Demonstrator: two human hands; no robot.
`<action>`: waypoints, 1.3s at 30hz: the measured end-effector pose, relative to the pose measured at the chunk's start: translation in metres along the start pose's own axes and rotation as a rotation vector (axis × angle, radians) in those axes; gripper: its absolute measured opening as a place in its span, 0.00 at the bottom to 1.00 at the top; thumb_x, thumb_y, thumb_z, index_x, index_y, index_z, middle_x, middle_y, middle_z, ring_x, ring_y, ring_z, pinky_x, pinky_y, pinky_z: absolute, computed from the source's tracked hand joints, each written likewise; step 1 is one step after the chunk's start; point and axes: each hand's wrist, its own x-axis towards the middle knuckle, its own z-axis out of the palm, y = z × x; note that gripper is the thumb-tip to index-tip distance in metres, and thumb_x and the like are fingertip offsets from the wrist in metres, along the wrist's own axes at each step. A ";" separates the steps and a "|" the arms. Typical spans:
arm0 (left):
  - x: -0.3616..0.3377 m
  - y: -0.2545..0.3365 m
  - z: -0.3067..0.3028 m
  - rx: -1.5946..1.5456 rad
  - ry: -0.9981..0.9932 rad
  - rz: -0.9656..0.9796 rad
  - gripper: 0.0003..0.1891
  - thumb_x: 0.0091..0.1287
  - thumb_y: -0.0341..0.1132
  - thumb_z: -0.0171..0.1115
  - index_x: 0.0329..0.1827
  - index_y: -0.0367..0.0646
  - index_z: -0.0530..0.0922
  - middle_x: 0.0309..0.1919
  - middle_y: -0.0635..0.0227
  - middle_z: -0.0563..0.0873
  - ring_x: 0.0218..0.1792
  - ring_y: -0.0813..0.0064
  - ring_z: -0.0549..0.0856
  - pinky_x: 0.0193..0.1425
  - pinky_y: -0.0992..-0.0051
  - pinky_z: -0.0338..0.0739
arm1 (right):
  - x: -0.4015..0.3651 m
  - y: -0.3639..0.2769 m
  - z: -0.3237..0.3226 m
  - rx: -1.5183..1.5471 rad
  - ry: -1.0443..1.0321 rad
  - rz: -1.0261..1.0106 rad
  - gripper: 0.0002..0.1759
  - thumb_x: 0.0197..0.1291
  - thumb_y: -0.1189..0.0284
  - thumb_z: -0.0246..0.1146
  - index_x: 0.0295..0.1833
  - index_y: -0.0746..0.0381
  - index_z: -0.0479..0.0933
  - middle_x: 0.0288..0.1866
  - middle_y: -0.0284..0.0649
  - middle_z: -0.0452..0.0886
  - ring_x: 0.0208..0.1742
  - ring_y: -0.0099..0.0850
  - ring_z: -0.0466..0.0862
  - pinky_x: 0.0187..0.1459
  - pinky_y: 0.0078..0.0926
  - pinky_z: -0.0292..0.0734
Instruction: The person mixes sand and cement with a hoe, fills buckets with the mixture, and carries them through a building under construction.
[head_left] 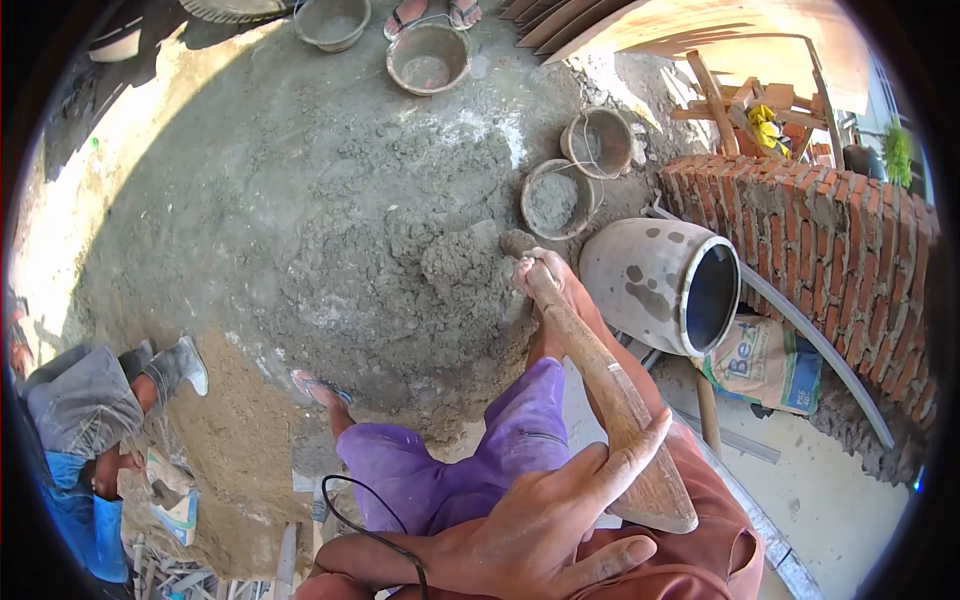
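Note:
A hoe with a thick, curved wooden handle [605, 375] slants from my body toward the wet mortar [465, 265]. My right hand [545, 275] is wrapped around the handle at its far end, close to the mortar heap. The hoe's head is hidden in the grey mix. Nearer to me, my left hand [560, 510] lies against the broad butt of the handle, its index finger stretched along the wood and its thumb spread away. A black cord hangs beside my left wrist.
Two buckets [557, 200] [597, 142] and a white barrel [650, 285] stand right of the mortar, near a brick wall [810, 250] and a cement bag [765, 365]. More buckets [428, 60] and another person's feet [405, 18] are ahead. A person in boots [180, 370] is at left.

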 end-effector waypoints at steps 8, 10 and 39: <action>0.025 0.009 0.005 0.135 -0.081 0.332 0.49 0.72 0.61 0.50 0.77 0.25 0.44 0.66 0.37 0.67 0.62 0.52 0.77 0.65 0.66 0.70 | -0.105 -0.062 0.029 -0.140 -0.028 -0.367 0.08 0.63 0.76 0.53 0.31 0.62 0.64 0.23 0.36 0.69 0.20 0.27 0.70 0.23 0.26 0.73; -0.018 0.002 -0.023 0.099 -0.095 0.248 0.48 0.73 0.59 0.50 0.76 0.22 0.44 0.65 0.37 0.69 0.60 0.51 0.78 0.64 0.66 0.70 | -0.116 -0.046 0.036 -0.206 0.020 -0.560 0.08 0.65 0.75 0.53 0.31 0.62 0.65 0.23 0.35 0.69 0.20 0.26 0.71 0.22 0.25 0.74; -0.069 -0.275 -0.094 0.307 0.856 -0.472 0.25 0.62 0.52 0.64 0.43 0.35 0.74 0.33 0.42 0.84 0.40 0.40 0.84 0.44 0.49 0.75 | 0.135 0.028 0.136 -0.951 0.186 -0.757 0.06 0.62 0.75 0.58 0.34 0.63 0.68 0.21 0.37 0.70 0.19 0.29 0.71 0.23 0.30 0.75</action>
